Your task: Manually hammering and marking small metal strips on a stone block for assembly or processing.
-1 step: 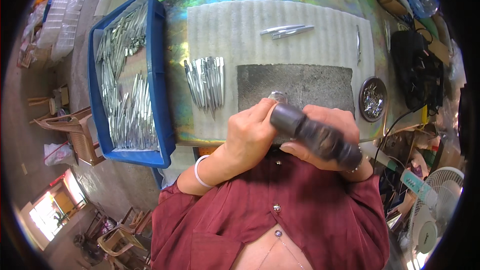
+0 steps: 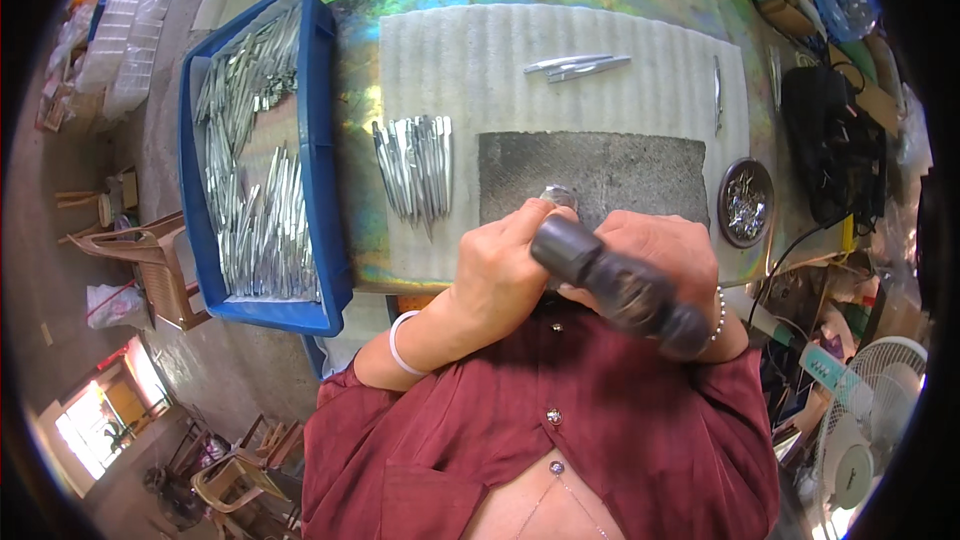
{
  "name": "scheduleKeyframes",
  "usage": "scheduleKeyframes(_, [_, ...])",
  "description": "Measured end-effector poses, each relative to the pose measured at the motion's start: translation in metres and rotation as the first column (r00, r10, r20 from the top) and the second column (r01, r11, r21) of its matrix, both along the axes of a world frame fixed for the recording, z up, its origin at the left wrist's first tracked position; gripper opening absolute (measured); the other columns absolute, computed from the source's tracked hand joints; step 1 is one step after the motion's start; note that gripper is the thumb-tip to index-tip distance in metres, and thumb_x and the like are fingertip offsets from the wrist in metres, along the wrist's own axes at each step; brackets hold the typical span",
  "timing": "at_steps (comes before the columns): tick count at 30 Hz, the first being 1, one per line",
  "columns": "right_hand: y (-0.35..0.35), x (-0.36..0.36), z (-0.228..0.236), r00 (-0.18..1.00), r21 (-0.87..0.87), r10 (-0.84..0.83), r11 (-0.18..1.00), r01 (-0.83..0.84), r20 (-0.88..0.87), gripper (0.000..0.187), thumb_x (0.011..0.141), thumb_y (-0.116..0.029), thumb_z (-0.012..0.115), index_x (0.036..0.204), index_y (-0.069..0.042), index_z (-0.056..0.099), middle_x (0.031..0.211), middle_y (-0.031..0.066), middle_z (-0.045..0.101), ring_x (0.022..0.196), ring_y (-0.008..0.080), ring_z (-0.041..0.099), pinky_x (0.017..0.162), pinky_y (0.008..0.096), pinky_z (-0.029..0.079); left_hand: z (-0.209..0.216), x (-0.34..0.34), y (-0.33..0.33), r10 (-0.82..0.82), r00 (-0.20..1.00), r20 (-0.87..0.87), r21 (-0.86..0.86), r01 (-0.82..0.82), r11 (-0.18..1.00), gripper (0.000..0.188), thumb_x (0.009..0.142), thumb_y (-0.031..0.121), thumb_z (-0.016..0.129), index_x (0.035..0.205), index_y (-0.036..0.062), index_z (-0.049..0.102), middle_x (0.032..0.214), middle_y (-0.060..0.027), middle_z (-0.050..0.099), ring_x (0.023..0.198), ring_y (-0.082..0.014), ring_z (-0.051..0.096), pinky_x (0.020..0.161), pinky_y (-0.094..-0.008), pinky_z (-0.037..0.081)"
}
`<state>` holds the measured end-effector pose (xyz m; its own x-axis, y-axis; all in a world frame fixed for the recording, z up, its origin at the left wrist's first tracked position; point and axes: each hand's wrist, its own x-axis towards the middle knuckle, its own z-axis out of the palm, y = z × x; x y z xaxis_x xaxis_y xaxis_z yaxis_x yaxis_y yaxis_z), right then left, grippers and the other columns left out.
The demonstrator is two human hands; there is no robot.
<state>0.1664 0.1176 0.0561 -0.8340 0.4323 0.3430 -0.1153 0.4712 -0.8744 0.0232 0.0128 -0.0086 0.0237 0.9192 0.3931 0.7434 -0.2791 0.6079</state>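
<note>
No word or number readable right now: small pale marks showing on teal plastic control panel [image 2: 823,366] of white round-caged standing fan [image 2: 885,390], too tiny, too blurred.

Downward head view, rim rather unclear

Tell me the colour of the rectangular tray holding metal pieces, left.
Blue; the plastic tray shows best in the head view.

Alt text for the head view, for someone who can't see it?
Left hand and right hand close together at a dark gray pad, a blurred black tool partly hiding them. To the left, a blue tray holds slim silver pieces.
</note>
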Motion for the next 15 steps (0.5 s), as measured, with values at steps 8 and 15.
scheduleKeyframes(8, [0.001, -0.017, 0.019, 0.997, 0.266, 0.047, 0.962, -0.06, 0.055, 0.025, 0.066, -0.001, 0.073, 0.086, -0.003, 0.058, 0.072, 0.008, 0.059, 0.061, 0.0225, 0.062, 0.046, 0.03, 0.046, 0.016, -0.008, -0.002, 0.054, 0.993, 0.107, -0.088, -0.044, 0.995, 0.021, 0.073, 0.011, 0.064, 0.091, 0.0069, 0.052, 0.088, -0.0092, 0.057, 0.07, -0.0259, 0.064, 0.052, -0.0346, 0.051])
scheduleKeyframes(15, [-0.005, 0.001, 0.036, 0.969, -0.227, 0.02, 0.973, 0.038, 0.246, 0.03, 0.081, 0.0, 0.065, 0.107, 0.0, 0.05, 0.093, 0.0111, 0.056, 0.075, 0.0116, 0.059, 0.061, 0.0246, 0.047, 0.002, -0.015, -0.001, -0.026, 0.999, -0.034, 0.024, 0.027, 0.999, 0.02, 0.073, 0.007, 0.057, 0.093, 0.0061, 0.053, 0.083, -0.006, 0.055, 0.065, -0.0228, 0.063, 0.049, -0.0314, 0.05])
